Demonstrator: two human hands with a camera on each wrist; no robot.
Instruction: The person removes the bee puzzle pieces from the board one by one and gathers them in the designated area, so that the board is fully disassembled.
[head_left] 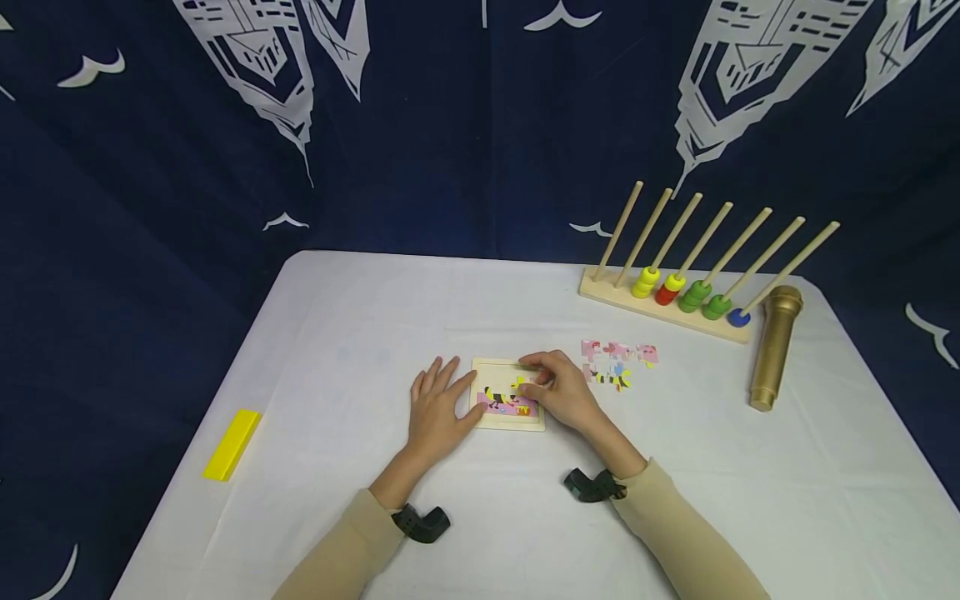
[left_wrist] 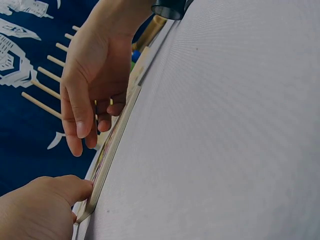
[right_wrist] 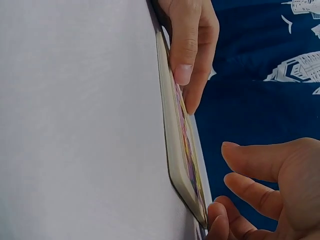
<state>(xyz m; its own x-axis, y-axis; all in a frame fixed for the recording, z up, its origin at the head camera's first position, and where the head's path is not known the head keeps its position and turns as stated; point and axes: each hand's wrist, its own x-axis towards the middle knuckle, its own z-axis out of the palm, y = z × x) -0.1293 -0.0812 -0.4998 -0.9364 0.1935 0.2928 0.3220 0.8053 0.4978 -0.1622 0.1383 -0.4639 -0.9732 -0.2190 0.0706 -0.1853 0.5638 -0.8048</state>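
Note:
A small wooden puzzle tray lies on the table, partly filled with pieces showing a pink and yellow bee picture. At its left side my left hand spreads its fingers, and the thumb presses on the tray's rim. Over the tray's right part hovers my right hand, fingers bent; I see nothing held between thumb and forefinger in the right wrist view. A yellow piece shows by the right thumb. Loose puzzle pieces lie to the right of the tray.
A wooden bead rack with upright pegs and coloured beads stands at the back right. Beside it lies a gold-brown cylinder. Far left is a yellow block. A dark blue patterned cloth hangs behind the white table.

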